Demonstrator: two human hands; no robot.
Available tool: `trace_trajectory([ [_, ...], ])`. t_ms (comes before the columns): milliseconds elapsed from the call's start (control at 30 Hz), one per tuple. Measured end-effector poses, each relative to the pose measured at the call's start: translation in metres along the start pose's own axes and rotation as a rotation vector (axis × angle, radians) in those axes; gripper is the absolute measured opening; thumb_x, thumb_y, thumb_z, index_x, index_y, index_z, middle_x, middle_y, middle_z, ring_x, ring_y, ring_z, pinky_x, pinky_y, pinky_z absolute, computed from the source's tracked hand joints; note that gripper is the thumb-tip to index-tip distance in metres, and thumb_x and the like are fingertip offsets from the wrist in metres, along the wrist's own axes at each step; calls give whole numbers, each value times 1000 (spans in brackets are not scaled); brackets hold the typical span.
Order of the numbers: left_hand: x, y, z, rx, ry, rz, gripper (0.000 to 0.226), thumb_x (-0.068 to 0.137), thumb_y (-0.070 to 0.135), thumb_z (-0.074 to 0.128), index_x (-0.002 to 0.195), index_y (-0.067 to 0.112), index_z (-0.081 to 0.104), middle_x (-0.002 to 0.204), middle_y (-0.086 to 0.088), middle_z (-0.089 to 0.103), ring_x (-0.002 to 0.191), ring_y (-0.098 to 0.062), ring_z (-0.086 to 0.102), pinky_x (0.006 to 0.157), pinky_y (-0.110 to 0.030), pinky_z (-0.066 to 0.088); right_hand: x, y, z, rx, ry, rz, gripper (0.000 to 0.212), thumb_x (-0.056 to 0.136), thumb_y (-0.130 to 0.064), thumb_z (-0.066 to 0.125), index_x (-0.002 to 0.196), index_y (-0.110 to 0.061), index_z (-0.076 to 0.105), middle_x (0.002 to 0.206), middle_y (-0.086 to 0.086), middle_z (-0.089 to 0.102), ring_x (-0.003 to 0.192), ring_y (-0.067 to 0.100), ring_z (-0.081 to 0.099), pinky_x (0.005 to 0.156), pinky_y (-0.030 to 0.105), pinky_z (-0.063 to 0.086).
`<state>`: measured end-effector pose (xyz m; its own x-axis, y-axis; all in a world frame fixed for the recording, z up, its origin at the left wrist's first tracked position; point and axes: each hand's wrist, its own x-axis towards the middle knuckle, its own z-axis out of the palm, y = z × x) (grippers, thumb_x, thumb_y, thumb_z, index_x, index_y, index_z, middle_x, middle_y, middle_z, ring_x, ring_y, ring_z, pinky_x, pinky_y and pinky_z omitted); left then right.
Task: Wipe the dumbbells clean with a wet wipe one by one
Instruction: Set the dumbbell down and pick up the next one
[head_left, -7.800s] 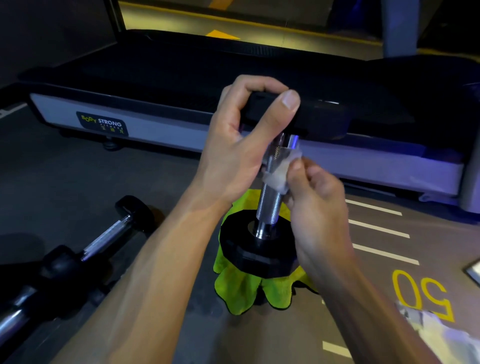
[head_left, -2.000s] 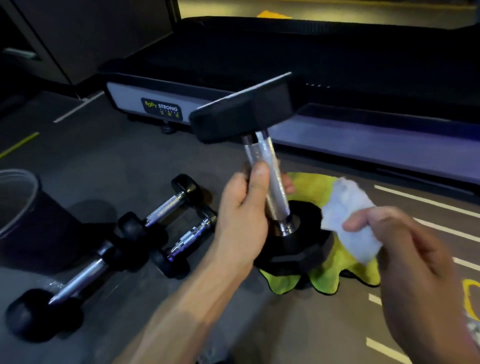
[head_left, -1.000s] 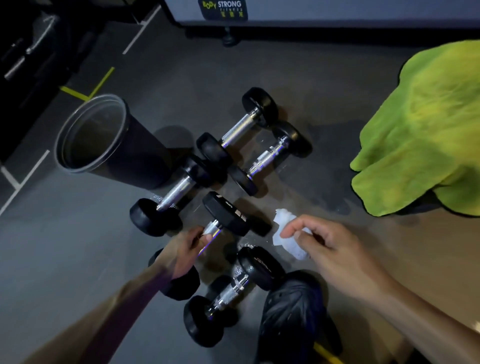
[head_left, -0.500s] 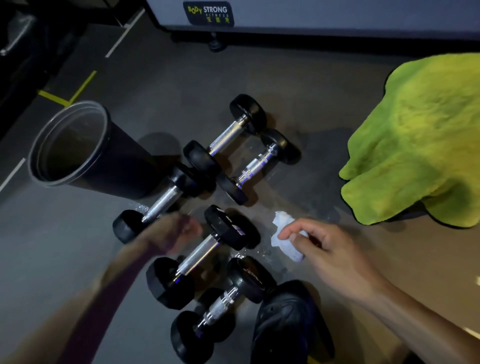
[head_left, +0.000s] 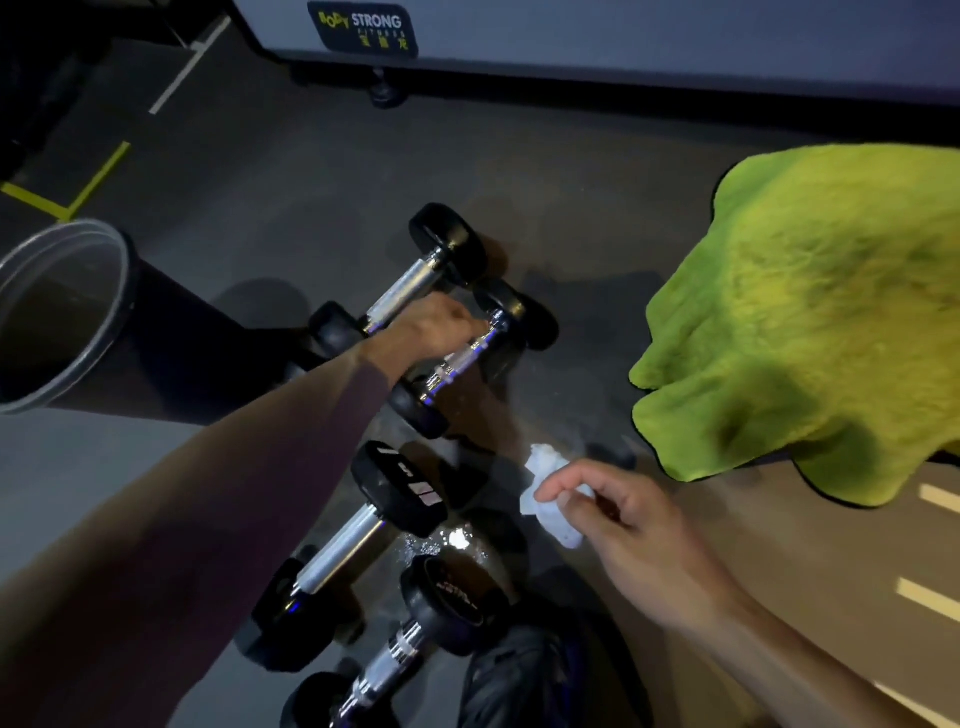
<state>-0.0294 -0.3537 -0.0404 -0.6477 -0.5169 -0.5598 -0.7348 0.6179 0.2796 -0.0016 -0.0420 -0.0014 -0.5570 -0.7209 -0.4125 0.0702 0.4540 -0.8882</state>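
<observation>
I'm mid-task, at a changeover, as I judge it: my left hand (head_left: 431, 325) reaches over the cluster of dumbbells on the floor, its fingers curled at the chrome handle of the small dumbbell (head_left: 470, 356), though I cannot tell whether they have closed round it. My right hand (head_left: 618, 525) hangs well apart from it, pinching the crumpled wipe (head_left: 553, 499) between thumb and fingers, clear of any metal. Four dumbbells show plainly: the far one (head_left: 415, 283) just beside the one I'm reaching for, the mid one (head_left: 348, 540) nearer me, and the near one (head_left: 415, 639) at the bottom edge; a black end under my forearm may belong to another. Nothing here shows me which are already wiped, though a wet shine on the floor (head_left: 447, 540) between the two nearer ones hints at some work done. The green towel (head_left: 810, 322) lies bare to the right, which I read as the place to stand the next one for wiping. Room is tight on the left, where the bin (head_left: 67, 317) stands near the cluster, and the dumbbells touch or nearly touch, so lifting one may roll its neighbour. The open path runs right, over bare floor toward the towel, short of the machine base (head_left: 571, 47) beyond.
</observation>
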Motion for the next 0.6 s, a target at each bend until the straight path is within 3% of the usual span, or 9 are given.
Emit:
trace_trajectory([
  [100, 8, 4, 8, -77, -56, -47, 46, 92, 51, 56, 109, 14, 76, 116, -3, 71, 109, -24, 65, 94, -31, 49, 2, 0, -7, 9, 2, 12, 23, 98, -16, 60, 87, -31, 74, 48, -17, 39, 50, 3, 36, 52, 18, 28],
  [233, 10, 7, 21, -469, -17, -169, 45, 78, 47, 66, 91, 4, 74, 90, -11, 77, 71, -22, 63, 69, -33, 47, 4, 0, -13, 19, 0, 34, 22, 98, -18, 59, 89, -32, 74, 49, -15, 39, 50, 3, 36, 52, 20, 29],
  [367, 8, 4, 30, -585, -36, -127, 16, 96, 25, 61, 86, 16, 70, 78, -5, 72, 50, -12, 62, 51, -24, 46, 6, -4, -16, 40, 10, 30, 23, 98, -15, 60, 89, -30, 74, 48, -16, 38, 50, 3, 35, 53, 18, 28],
  [467, 7, -2, 37, -582, -47, -59, 18, 102, 24, 61, 86, 19, 67, 81, -6, 68, 56, -15, 60, 49, -22, 42, 6, -6, -17, 55, 19, 23, 23, 98, -16, 60, 89, -32, 74, 50, -15, 38, 52, 4, 33, 52, 20, 27],
  [567, 0, -3, 42, -598, -47, -24, 20, 102, 27, 62, 84, 20, 67, 85, -6, 69, 69, -22, 61, 63, -32, 47, 2, -10, -18, 71, 29, 9, 23, 98, -17, 60, 89, -32, 74, 53, -13, 39, 53, 6, 34, 53, 22, 29],
  [600, -5, -1, 40, -631, -44, -10, 19, 102, 26, 62, 85, 20, 67, 85, -6, 70, 69, -20, 61, 62, -29, 48, 1, -12, -19, 73, 32, 3, 22, 98, -18, 60, 89, -33, 74, 53, -12, 38, 53, 6, 34, 52, 21, 28],
])
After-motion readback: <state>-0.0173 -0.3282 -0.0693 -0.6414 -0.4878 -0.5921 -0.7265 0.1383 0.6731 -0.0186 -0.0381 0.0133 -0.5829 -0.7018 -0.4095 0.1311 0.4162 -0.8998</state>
